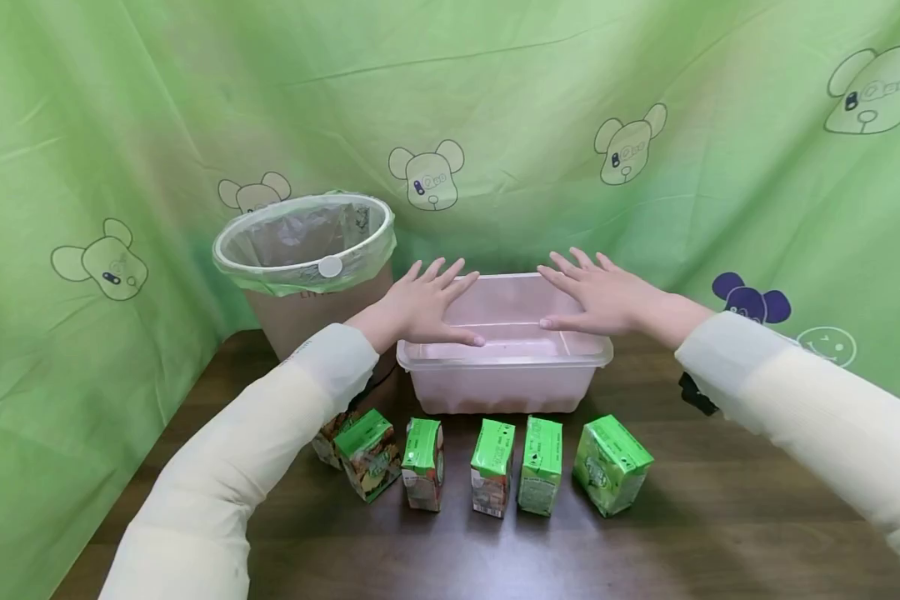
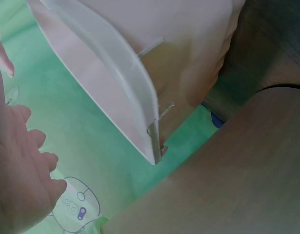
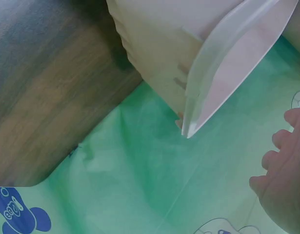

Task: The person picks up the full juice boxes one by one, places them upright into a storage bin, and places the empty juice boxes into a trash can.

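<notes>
The left hand [image 1: 429, 310] and right hand [image 1: 600, 297], spread wide and holding nothing, hover over the tub [image 1: 502, 390]; cartons [image 1: 492, 467] stand in front of it. Level hands, clear of its rim [image 1: 506, 362], should avoid nudging it.

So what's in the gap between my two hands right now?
The head view shows the open pink tub in the gap between your left hand and right hand, and no other object there.
</notes>
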The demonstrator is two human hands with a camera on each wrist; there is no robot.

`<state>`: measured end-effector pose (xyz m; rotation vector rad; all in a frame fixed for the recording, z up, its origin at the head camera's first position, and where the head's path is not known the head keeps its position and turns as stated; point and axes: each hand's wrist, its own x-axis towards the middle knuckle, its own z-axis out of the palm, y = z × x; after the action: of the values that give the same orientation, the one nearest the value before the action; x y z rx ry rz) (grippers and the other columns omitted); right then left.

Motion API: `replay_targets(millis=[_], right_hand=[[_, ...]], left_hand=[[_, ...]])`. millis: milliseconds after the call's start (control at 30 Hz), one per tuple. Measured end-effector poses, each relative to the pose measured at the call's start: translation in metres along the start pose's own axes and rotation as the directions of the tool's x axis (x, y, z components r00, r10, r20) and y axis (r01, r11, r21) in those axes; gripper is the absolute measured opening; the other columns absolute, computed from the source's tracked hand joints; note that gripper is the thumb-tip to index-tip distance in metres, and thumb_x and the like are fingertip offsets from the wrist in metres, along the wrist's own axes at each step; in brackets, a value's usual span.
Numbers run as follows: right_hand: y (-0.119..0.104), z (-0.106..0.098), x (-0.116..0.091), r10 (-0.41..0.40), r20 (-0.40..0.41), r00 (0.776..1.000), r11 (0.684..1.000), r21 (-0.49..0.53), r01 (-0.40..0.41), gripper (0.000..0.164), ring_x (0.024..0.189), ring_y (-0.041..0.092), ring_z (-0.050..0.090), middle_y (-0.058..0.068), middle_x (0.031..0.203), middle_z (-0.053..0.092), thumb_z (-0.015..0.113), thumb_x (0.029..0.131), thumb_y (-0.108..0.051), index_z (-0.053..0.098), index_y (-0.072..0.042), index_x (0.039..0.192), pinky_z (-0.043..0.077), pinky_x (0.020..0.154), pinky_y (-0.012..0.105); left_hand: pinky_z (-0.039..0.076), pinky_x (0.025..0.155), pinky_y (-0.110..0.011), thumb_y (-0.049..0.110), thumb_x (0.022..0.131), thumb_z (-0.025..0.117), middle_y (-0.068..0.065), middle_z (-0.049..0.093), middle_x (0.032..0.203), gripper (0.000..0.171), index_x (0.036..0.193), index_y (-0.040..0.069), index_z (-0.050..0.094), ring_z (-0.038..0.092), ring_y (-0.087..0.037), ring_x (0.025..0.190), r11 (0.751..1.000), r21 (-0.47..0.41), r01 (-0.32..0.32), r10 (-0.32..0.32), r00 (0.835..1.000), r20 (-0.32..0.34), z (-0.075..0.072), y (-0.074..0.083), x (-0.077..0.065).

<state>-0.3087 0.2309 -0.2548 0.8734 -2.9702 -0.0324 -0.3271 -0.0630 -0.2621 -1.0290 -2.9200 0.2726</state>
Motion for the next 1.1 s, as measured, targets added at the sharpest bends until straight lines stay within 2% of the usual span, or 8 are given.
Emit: replay_targets(millis=[333, 533, 667, 900, 1100], right_hand=[[0.018, 0.014, -0.014, -0.043, -0.023, 0.999, 0.999, 0.013, 0.044, 0.092, 0.144, 0.044, 0.003, 0.021, 0.159, 0.010, 0.049, 0.091, -0.066, 0.018, -0.008, 0.155, 0.004, 0.113, 0.061], [0.026, 0.023, -0.021, -0.044, -0.028, 0.999, 0.997, 0.058, 0.046, 0.093, 0.144, 0.042, 0.006, 0.023, 0.159, 0.011, 0.054, 0.091, -0.062, 0.019, -0.004, 0.154, 0.006, 0.115, 0.058], [0.033, 0.029, -0.026, -0.042, -0.039, 0.998, 0.996, 0.076, 0.045, 0.093, 0.144, 0.044, 0.008, 0.025, 0.158, 0.011, 0.057, 0.091, -0.058, 0.019, 0.001, 0.153, 0.007, 0.116, 0.055], [0.041, 0.037, -0.033, -0.040, -0.056, 0.998, 0.994, 0.098, 0.045, 0.091, 0.143, 0.045, 0.011, 0.027, 0.157, 0.014, 0.060, 0.091, -0.054, 0.021, 0.003, 0.152, 0.012, 0.114, 0.058], [0.047, 0.047, -0.037, -0.063, -0.060, 0.996, 0.990, 0.122, 0.070, 0.087, 0.142, 0.046, 0.012, 0.029, 0.155, 0.016, 0.058, 0.094, -0.050, 0.023, 0.005, 0.150, 0.009, 0.115, 0.056]], left_hand=[[0.001, 0.117, -0.051, 0.083, 0.081, 0.041, -0.005, -0.001, 0.163, 0.103, 0.157, 0.024, 0.006, -0.001, -0.029, 0.147, 0.999, -0.020, -0.034, 0.034, 0.999, -0.016, 0.008, -0.008, -0.027], [0.002, 0.117, -0.052, 0.082, 0.081, 0.043, -0.004, -0.002, 0.163, 0.102, 0.157, 0.026, 0.004, -0.002, -0.028, 0.147, 0.998, -0.057, -0.035, 0.035, 0.999, -0.016, 0.009, -0.013, -0.046], [0.005, 0.117, -0.052, 0.081, 0.082, 0.044, -0.007, 0.001, 0.162, 0.102, 0.157, 0.025, 0.005, 0.002, -0.030, 0.147, 0.997, -0.061, -0.050, 0.048, 0.998, -0.040, 0.008, -0.017, -0.059], [0.009, 0.116, -0.054, 0.079, 0.082, 0.047, -0.006, 0.002, 0.162, 0.100, 0.157, 0.026, 0.006, 0.006, -0.030, 0.147, 0.993, -0.111, -0.046, 0.036, 0.995, -0.088, 0.011, -0.023, -0.089], [0.017, 0.115, -0.054, 0.082, 0.081, 0.044, -0.010, 0.010, 0.161, 0.102, 0.157, 0.022, 0.013, 0.015, -0.033, 0.145, 0.992, -0.123, -0.042, 0.025, 0.990, -0.136, 0.021, -0.027, -0.117]])
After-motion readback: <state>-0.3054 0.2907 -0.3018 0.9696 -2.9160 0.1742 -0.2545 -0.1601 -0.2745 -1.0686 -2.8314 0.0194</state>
